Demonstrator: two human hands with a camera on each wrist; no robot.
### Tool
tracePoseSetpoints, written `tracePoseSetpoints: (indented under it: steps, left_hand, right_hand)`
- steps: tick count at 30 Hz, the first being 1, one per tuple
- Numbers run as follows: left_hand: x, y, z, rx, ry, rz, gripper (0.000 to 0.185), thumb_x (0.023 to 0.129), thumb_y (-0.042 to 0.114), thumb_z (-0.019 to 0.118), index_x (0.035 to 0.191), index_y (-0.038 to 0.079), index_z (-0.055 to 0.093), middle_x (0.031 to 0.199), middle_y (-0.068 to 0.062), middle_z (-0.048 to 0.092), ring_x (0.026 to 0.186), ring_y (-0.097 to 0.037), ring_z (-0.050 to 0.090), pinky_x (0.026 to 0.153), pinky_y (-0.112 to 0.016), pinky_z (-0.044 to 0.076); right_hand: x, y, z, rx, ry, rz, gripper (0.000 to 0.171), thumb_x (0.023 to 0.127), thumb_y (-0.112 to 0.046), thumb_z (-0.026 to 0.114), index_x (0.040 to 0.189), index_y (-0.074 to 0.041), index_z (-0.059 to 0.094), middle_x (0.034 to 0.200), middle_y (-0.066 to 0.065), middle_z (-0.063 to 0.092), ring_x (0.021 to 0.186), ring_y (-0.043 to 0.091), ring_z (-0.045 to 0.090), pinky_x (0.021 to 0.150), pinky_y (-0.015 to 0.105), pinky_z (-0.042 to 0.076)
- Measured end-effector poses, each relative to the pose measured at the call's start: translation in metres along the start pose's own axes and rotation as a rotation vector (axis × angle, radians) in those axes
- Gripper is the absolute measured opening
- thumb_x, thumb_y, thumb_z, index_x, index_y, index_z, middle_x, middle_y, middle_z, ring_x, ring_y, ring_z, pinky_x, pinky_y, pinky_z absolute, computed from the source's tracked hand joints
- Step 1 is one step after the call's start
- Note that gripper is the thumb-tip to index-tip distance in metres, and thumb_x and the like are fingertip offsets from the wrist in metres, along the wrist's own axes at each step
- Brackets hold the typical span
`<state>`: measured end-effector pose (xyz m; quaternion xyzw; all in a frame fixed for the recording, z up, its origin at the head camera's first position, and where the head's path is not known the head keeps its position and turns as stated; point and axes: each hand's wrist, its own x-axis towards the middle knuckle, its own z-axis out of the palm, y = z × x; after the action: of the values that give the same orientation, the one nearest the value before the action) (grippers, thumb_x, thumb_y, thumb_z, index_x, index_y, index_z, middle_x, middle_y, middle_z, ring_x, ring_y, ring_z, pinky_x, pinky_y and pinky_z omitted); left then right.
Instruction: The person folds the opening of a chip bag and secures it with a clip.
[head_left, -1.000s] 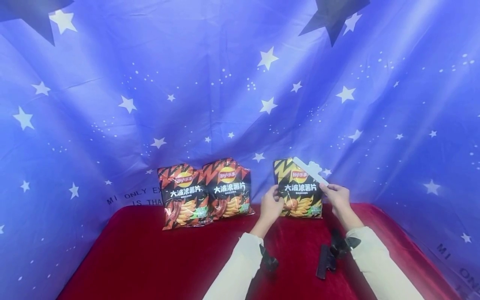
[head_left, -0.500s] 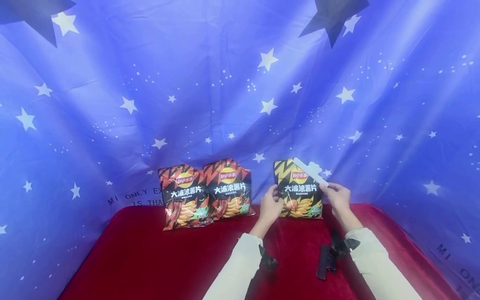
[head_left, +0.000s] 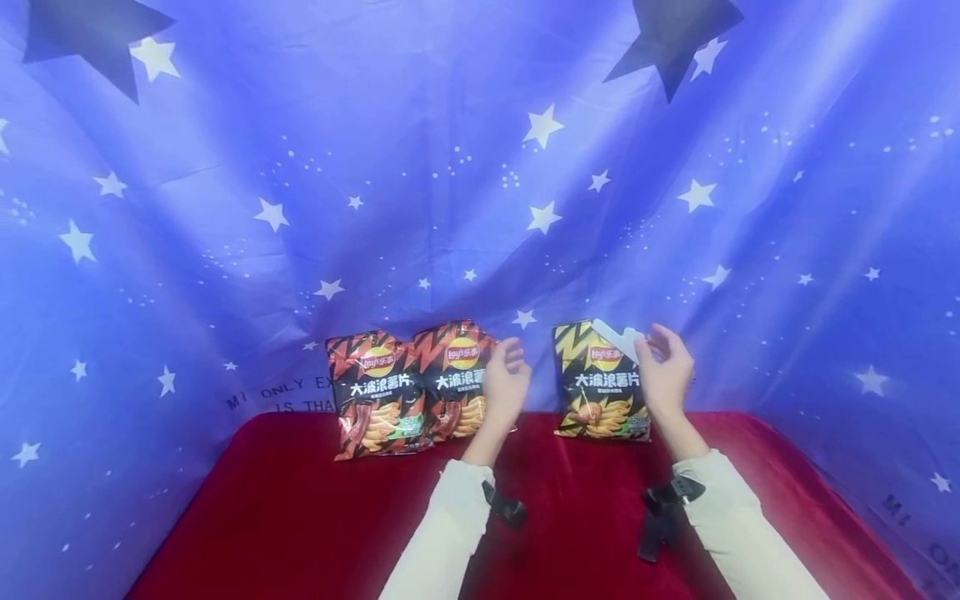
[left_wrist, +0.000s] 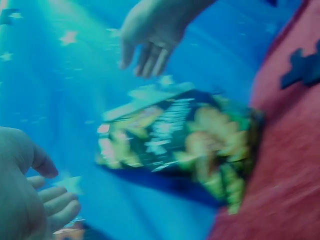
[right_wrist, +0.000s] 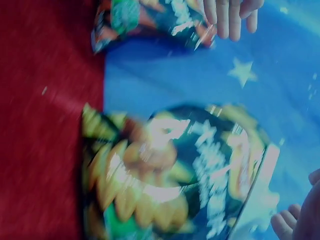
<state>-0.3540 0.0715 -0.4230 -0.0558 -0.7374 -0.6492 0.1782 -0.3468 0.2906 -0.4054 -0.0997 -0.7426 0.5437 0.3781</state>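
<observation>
A yellow-and-black bag of potato chips (head_left: 600,400) stands against the backdrop, a pale sealing clip (head_left: 617,337) set slantwise across its top right corner. My right hand (head_left: 667,371), fingers loosely bent, holds nothing; in the left wrist view it hovers beside the clip with a gap between. Two red-and-black chip bags stand to the left, the outer bag (head_left: 378,400) and the inner bag (head_left: 453,383). In front of the inner bag's right side is my left hand (head_left: 506,387), empty, its fingers spread apart in the left wrist view.
A red velvet cloth (head_left: 300,517) covers the table. Behind the bags hangs a blue star-printed backdrop (head_left: 420,167). A black clip (head_left: 654,540) lies near the right wrist, partly hidden by the wrist strap.
Both hands have let go of the yellow bag and its clip. My left hand has moved left to the inner red bag; the right has risen slightly. The head view has shifted a little.
</observation>
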Motion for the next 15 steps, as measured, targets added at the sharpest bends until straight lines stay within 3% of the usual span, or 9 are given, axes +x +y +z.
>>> tracePoseSetpoints:
  steps: [3, 7, 9, 15]
  left_hand:
    - [0.009, 0.009, -0.028, -0.007, 0.048, -0.032, 0.050, 0.086, -0.005, 0.062, 0.135, 0.001, 0.060, 0.127, -0.022, 0.069, 0.113, -0.037, 0.069, 0.096, -0.047, 0.058]
    - [0.019, 0.015, -0.069, 0.042, 0.097, -0.103, 0.050, 0.088, 0.000, 0.064, 0.137, 0.003, 0.059, 0.130, -0.021, 0.067, 0.114, -0.037, 0.069, 0.094, -0.048, 0.057]
    - [0.021, 0.015, -0.088, 0.062, 0.113, -0.151, 0.051, 0.088, 0.003, 0.064, 0.139, 0.004, 0.058, 0.131, -0.021, 0.067, 0.117, -0.037, 0.067, 0.094, -0.048, 0.056]
    - [0.028, 0.001, -0.130, 0.015, 0.089, -0.271, 0.053, 0.093, 0.006, 0.060, 0.145, -0.001, 0.050, 0.140, -0.025, 0.059, 0.131, -0.039, 0.056, 0.109, -0.048, 0.048]
  right_hand:
    - [-0.004, -0.015, 0.011, 0.032, -0.090, 0.017, 0.042, 0.099, -0.012, 0.064, 0.139, 0.000, 0.058, 0.135, 0.023, 0.064, 0.114, 0.024, 0.064, 0.107, 0.039, 0.051]
    - [-0.008, -0.026, 0.025, 0.033, -0.211, 0.048, 0.041, 0.103, -0.019, 0.059, 0.141, -0.004, 0.057, 0.138, 0.021, 0.063, 0.107, 0.011, 0.062, 0.093, 0.022, 0.053]
    - [-0.010, -0.028, 0.032, 0.066, -0.269, 0.048, 0.041, 0.104, -0.019, 0.059, 0.141, -0.002, 0.057, 0.137, 0.024, 0.062, 0.095, 0.001, 0.061, 0.084, 0.016, 0.054]
    - [-0.015, -0.036, 0.051, 0.215, -0.470, 0.117, 0.046, 0.107, -0.019, 0.053, 0.145, 0.007, 0.049, 0.137, 0.030, 0.059, 0.087, -0.004, 0.067, 0.086, 0.024, 0.059]
